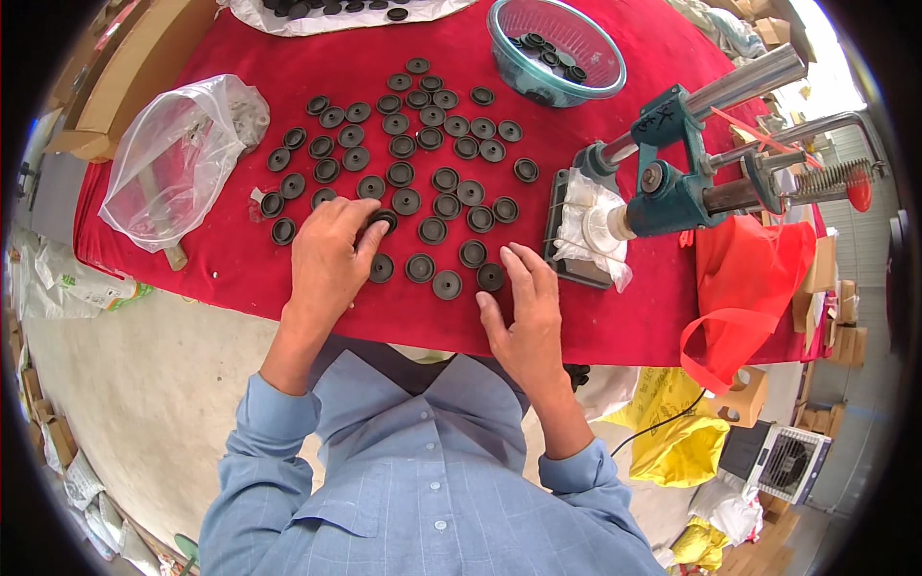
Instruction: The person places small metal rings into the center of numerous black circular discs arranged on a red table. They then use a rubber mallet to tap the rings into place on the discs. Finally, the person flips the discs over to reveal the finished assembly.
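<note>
Many small round black caps (400, 173), each with a raised rim and a centre nub, lie spread over the red tablecloth (595, 322). My left hand (331, 252) is closed at the left front of the spread, thumb and fingertips pinching one black cap (383, 220) that looks tilted. Farther right, my right hand (528, 322) rests low over the cloth with thumb and fingers apart. Its fingertips are beside another cap (490, 277); whether they touch it I cannot tell. Nothing shows inside that hand.
A green hand press (672, 173) with a steel column stands at the right, white plastic wrapped on its base. Behind the caps sits a clear teal basin (557, 91) holding more black pieces. A clear plastic bag (173, 163) lies left; a red bag (749, 278) hangs at the right edge.
</note>
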Demonstrator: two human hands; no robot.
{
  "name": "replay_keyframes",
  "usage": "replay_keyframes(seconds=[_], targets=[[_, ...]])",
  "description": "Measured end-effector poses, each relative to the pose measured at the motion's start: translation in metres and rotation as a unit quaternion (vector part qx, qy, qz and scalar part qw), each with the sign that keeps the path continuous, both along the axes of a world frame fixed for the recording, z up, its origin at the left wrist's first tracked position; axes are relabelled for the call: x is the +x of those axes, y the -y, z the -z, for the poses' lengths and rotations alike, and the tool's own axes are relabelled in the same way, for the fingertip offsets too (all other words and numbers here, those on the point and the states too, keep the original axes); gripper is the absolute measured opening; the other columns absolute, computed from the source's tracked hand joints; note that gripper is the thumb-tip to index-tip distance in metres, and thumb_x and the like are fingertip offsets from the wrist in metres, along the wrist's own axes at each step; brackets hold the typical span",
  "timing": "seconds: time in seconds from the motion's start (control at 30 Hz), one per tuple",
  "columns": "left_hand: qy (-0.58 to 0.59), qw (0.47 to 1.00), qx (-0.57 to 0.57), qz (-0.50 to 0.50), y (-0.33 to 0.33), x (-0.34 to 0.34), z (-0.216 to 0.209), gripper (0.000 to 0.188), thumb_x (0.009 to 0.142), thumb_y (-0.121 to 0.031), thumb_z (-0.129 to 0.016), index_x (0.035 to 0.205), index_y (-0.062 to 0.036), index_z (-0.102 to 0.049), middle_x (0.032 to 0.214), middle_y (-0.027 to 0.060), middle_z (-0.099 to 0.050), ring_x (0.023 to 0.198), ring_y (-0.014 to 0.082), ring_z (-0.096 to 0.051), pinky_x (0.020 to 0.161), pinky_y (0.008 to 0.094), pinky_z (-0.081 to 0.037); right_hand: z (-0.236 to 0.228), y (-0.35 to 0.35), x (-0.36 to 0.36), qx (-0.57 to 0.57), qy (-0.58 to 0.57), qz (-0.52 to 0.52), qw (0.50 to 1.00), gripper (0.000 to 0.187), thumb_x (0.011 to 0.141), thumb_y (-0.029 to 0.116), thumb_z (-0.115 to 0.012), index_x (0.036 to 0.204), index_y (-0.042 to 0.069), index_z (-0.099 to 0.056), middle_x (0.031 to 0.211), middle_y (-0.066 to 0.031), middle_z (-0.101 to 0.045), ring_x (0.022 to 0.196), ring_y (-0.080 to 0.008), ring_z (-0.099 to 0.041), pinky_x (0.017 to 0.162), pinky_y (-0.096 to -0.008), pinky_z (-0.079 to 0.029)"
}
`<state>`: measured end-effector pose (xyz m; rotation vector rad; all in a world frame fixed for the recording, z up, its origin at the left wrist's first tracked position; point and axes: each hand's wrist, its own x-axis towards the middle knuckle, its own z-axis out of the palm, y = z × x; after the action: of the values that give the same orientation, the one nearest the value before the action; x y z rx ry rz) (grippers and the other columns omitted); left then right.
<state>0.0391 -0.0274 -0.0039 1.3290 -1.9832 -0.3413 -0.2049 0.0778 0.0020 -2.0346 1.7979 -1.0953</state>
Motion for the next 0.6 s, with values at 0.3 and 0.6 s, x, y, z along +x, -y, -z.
replay_keyframes(seconds=[0.3,0.6], targets=[[-0.069,0.995,-0.046,-0.052,0.002,0.030,-0.012,0.014,0.096,-0.002,-0.078,0.110,-0.0028,-0.076,0.100,0.0079,-0.071,0.078,0.0173,-0.066,0.070,0.0314,-0.052,-0.004,0.037,-0.001,-0.021,0.013,-0.046,0.999,0.051,0.090,0.005,-0.079,0.137,-0.002,-0.063,0.143,-0.0235,-0.059,0.130,-0.0436,-0.060,0.110,-0.0510,-0.051],[0.021,0.991,-0.028,-0.133,-0.009,0.095,0.007,0.041,0.105,-0.010,-0.068,0.145,-0.0021,-0.065,0.150,0.0183,-0.062,0.139,0.0375,-0.058,0.116,0.0459,-0.047,0.017,0.102,-0.014,-0.021,-0.063,0.067,0.996,0.055,0.093,0.004,-0.074,0.144,-0.008,-0.056,0.154,-0.0329,-0.049,0.142,-0.0527,-0.047,0.119,-0.0569,-0.043]])
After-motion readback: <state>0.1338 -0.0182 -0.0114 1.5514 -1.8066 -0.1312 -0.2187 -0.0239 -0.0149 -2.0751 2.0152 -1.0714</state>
